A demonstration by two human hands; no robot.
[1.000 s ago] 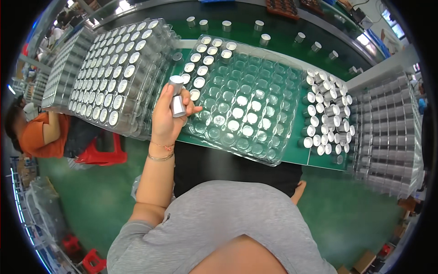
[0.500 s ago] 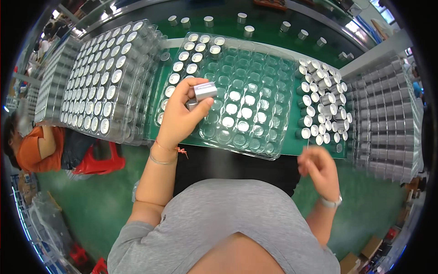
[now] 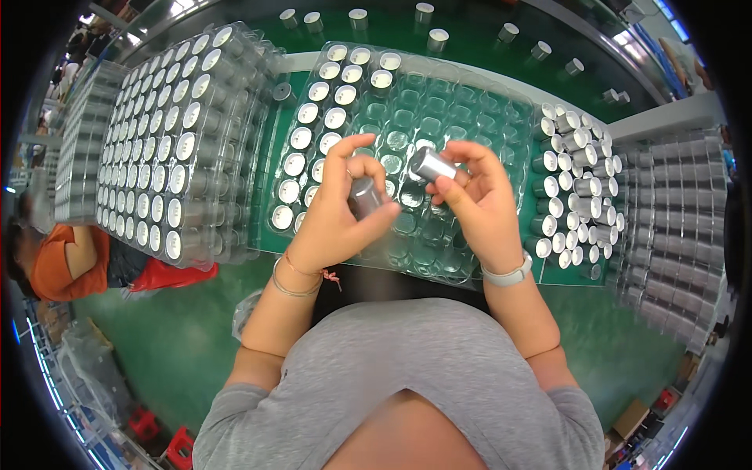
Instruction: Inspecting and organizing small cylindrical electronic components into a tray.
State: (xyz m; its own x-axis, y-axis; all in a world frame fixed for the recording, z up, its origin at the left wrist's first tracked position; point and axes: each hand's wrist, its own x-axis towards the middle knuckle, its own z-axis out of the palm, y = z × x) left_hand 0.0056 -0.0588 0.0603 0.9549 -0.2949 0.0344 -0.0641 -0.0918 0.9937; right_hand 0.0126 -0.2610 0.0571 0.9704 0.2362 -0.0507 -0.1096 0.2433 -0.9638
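My left hand [image 3: 333, 207] is closed around a grey metal cylinder [image 3: 365, 197], which is slightly blurred. Close by on the right, the thumb and fingers of my right hand [image 3: 484, 200] pinch a shiny silver cylinder [image 3: 435, 165], tilted with its dark end toward the upper left. Both hands hover over a clear plastic tray [image 3: 462, 110] with round pockets. White-topped cylinders [image 3: 301, 139] stand in the tray's left columns, and the pockets farther right hold none.
Many loose cylinders [image 3: 583, 188] crowd the green tabletop at the right. Tall stacks of filled trays rise on the left [image 3: 157, 149] and right [image 3: 670, 211]. Scattered cylinders [image 3: 438, 37] stand on a green strip beyond the table. A person in orange [image 3: 66, 262] sits at the far left.
My right hand has come from the table's front right edge to the tray and now holds a cylinder. The two cylinders in my left hand have become one. The view has shifted slightly.
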